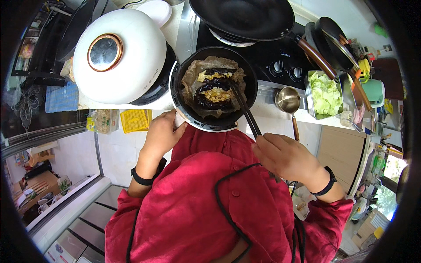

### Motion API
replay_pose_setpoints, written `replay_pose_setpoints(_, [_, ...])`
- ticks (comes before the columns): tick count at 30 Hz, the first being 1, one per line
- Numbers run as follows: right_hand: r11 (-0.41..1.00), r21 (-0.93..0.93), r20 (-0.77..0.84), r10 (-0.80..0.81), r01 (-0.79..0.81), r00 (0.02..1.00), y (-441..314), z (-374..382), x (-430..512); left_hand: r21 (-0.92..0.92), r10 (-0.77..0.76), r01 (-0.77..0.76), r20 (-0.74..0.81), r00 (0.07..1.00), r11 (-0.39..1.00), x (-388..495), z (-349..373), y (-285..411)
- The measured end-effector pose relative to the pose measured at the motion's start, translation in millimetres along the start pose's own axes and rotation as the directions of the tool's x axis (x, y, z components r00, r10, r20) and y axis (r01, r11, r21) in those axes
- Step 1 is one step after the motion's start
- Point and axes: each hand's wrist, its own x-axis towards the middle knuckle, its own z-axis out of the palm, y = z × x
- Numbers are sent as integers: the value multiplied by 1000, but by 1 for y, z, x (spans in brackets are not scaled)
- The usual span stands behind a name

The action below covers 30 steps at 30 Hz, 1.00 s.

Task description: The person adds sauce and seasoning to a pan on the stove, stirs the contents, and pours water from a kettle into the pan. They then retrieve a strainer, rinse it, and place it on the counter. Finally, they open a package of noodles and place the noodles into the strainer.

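My left hand (161, 133) grips the handle (179, 121) of a round black air fryer basket (251, 77) with a white front rim. Browned parchment paper (189, 88) lines the basket. On the paper lie two pieces of dark, split eggplant (205, 100), topped with chopped yellowish bits that look like garlic (217, 94). My right hand (284, 156) holds dark chopsticks (245, 108), whose tips touch or nearly touch the right side of the eggplant. The white air fryer body (141, 42) stands to the left of the basket.
A black wok (243, 16) sits on the gas hob (256, 59), its wooden handle (317, 57) reaching right. Right of the hob are a small metal ladle (287, 99) and a metal tray of cut cabbage (324, 95). A yellow plastic basket (135, 121) is below the counter edge at left.
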Motion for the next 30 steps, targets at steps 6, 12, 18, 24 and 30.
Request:
replay_pose_setpoints(6, [1000,2,-30,-7,7,1000,-2,-6,-8,24,48,-47,-37,998,999,1,1,-1])
replay_pose_setpoints(12, [998,-52,-116,13,-19,993,5,-1,-4,47,48,-46,-34,998,998,2,3,1])
replay_pose_setpoints(18, [995,-84,-2,-60,59,998,9,10,5,21,-5,6,-27,1000,1000,0,0,5])
replay_pose_setpoints(24, [990,-96,102,-94,104,990,6,7,-2,22,-15,15,-28,999,1000,0,1,5])
replay_pose_setpoints(30, [993,-73,136,-88,98,987,3,4,-7,31,-4,5,-30,1000,999,2,1,5])
